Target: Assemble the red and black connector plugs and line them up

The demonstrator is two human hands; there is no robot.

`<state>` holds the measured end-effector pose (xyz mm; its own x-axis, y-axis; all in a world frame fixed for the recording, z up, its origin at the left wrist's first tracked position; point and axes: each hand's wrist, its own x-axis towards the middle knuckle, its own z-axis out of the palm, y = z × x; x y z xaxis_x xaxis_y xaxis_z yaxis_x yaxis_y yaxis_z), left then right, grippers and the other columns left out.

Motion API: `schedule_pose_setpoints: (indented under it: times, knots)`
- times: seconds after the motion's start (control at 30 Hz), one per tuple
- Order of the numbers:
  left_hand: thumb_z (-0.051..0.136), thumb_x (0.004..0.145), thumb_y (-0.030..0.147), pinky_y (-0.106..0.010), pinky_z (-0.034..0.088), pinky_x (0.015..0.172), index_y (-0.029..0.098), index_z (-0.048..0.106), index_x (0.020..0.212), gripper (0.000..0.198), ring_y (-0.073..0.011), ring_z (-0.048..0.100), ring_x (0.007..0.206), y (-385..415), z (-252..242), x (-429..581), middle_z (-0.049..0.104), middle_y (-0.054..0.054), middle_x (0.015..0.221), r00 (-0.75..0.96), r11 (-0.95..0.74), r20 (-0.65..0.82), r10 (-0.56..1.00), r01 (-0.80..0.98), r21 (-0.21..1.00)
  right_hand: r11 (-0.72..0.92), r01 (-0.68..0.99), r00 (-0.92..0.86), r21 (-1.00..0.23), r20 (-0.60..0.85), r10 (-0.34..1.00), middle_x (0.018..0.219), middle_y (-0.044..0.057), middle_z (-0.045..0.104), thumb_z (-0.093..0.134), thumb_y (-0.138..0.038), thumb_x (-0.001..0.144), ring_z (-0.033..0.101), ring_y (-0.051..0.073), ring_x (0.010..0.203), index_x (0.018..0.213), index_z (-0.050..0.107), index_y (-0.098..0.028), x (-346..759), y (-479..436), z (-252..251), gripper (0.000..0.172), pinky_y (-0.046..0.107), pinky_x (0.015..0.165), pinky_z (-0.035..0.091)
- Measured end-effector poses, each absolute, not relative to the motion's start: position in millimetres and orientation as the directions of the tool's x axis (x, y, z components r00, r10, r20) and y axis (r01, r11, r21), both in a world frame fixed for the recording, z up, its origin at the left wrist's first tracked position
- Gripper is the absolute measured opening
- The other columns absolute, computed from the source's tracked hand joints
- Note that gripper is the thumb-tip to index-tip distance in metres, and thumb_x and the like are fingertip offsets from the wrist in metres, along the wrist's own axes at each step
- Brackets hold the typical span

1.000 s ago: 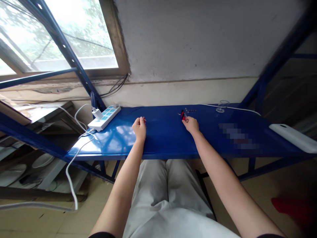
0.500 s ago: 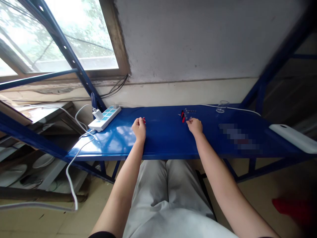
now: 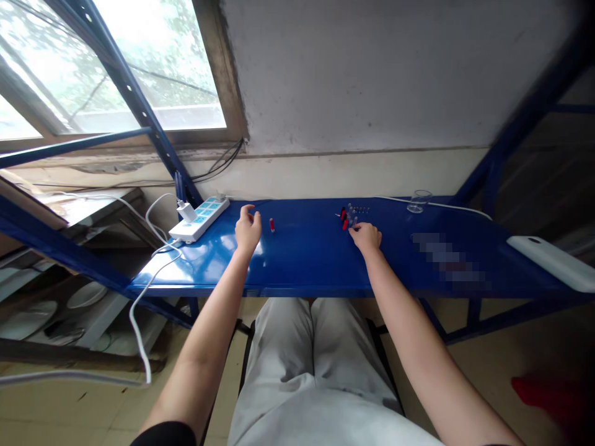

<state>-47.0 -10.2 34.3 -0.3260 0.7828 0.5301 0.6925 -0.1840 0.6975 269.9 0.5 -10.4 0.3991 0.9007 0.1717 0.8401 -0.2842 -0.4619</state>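
My left hand (image 3: 248, 228) hovers over the blue metal shelf (image 3: 307, 260) with its fingers curled apart and nothing in them. A small red piece (image 3: 272, 225) stands alone on the shelf just to its right. Farther right, my right hand (image 3: 366, 236) rests on the shelf with fingers curled, its fingertips at a small cluster of red and clear pieces (image 3: 348, 218). Whether it grips one of them is hidden.
A white power strip (image 3: 199, 218) with a plugged-in charger and white cables lies at the shelf's left end. A clear glass (image 3: 418, 201) stands at the back right, a white flat device (image 3: 553, 262) at the far right. Blue rack posts rise on both sides.
My left hand has let go of the small red piece, left it standing on the shelf, and moved left with its fingers apart. My right hand has barely shifted.
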Motion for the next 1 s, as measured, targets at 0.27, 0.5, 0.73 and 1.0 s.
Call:
schedule_pose_setpoints:
  times: [0.27,0.5,0.73,1.0]
  knots:
    - [0.024,0.09,0.046,-0.037,0.043,0.077,0.024,0.031,0.136,0.051,-0.0289,0.061,0.092,-7.4,51.3,-30.0,0.057,-0.014,0.113,0.098,-0.131,0.274,0.957,0.986,0.106,-0.141,0.8,0.441,-0.583,0.411,0.798,0.095,0.012,0.064,0.045,-0.039,0.076,0.056,0.027,0.095,0.113,0.058,-0.013,267.4,-18.5,-9.6,0.047,0.042,0.084,0.035]
    - [0.026,0.091,0.031,-0.036,0.043,0.078,0.017,0.049,0.115,0.036,-0.0273,0.061,0.095,12.0,31.9,-30.5,0.061,-0.014,0.106,0.114,-0.125,0.171,0.979,0.991,0.054,0.017,0.753,0.479,-0.657,0.567,0.67,0.069,0.004,0.057,0.045,-0.032,0.072,0.054,0.02,0.072,0.096,0.061,-0.013,263.4,-23.0,-6.6,0.035,0.035,0.075,0.038]
    - [0.033,0.09,0.03,-0.028,0.043,0.069,0.017,0.058,0.088,0.028,-0.0201,0.062,0.081,23.8,29.5,-25.7,0.065,-0.011,0.084,-0.116,-0.054,0.315,0.942,0.874,0.484,0.248,0.743,0.397,-0.621,0.708,0.584,0.066,0.001,0.05,0.038,-0.034,0.082,0.051,0.015,0.064,0.087,0.054,-0.017,252.1,-32.1,-1.9,0.024,0.03,0.069,0.041]
    - [0.041,0.087,0.046,-0.017,0.027,0.037,0.016,0.05,0.082,0.032,-0.003,0.039,0.034,3.6,42.8,50.6,0.06,-0.001,0.065,-0.12,-0.357,0.346,0.931,-0.09,0.93,0.337,0.693,0.23,-0.637,0.639,0.735,0.082,0.006,0.06,0.028,-0.047,0.09,0.057,0.016,0.074,0.094,0.046,-0.02,186.9,-27.5,20.1,0.033,0.026,0.069,0.041]
